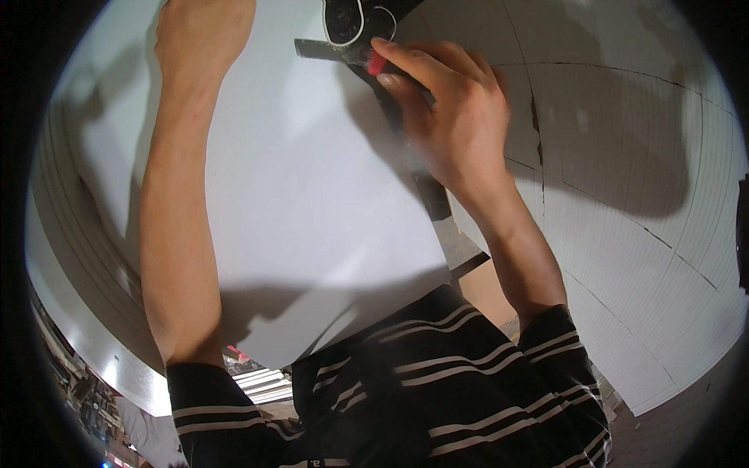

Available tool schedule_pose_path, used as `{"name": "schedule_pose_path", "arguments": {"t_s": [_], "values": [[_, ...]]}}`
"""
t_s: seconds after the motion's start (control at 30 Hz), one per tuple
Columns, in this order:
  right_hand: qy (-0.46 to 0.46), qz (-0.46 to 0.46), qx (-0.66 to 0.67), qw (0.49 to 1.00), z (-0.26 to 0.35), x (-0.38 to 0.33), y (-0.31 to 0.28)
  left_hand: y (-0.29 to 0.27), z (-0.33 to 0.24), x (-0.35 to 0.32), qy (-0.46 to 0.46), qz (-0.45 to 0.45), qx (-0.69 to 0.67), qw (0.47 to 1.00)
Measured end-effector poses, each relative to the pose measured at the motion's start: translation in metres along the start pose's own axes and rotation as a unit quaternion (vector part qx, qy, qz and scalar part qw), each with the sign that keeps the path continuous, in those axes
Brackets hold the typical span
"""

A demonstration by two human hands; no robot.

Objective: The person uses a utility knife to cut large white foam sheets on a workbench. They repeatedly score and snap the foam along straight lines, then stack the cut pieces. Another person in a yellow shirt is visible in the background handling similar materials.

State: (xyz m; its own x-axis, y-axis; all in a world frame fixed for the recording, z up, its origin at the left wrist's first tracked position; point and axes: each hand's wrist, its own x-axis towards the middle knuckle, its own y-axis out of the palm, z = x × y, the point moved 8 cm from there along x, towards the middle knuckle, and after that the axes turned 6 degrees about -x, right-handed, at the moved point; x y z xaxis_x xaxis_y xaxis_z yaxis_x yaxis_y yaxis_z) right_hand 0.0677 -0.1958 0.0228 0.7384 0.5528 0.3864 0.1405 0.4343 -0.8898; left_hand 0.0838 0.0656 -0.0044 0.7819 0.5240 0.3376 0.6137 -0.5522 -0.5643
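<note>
Sheet of white board looks light, stiff and smooth enough to slip, so flat palm pressure near its edges seems the safest hold; it lies across stacked white panels. Left hand presses its far corner, fingers out of view, while right hand pinches a red-tipped cutter along the dark straightedge.

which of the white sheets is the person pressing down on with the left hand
The large smooth white sheet on top; the left hand rests at its far edge. The sheets to the right are cracked and finely lined.
</note>
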Motion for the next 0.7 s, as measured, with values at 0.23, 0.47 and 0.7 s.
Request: {"name": "schedule_pose_path", "arguments": {"t_s": [0.23, 0.47, 0.7], "values": [[0.045, -0.043, 0.023, 0.998, 0.0, 0.022, 0.018, -0.007, -0.015, -0.001, -0.06, -0.012, -0.03, 0.998], [0.075, -0.005, 0.058, 0.995, 0.008, 0.042, 0.011, -0.003, -0.022, -0.005, -0.031, -0.002, 0.013, 0.999], [0.058, -0.002, 0.126, 0.99, 0.001, 0.066, 0.022, -0.007, -0.035, -0.005, -0.049, 0.016, -0.018, 0.998]]}}
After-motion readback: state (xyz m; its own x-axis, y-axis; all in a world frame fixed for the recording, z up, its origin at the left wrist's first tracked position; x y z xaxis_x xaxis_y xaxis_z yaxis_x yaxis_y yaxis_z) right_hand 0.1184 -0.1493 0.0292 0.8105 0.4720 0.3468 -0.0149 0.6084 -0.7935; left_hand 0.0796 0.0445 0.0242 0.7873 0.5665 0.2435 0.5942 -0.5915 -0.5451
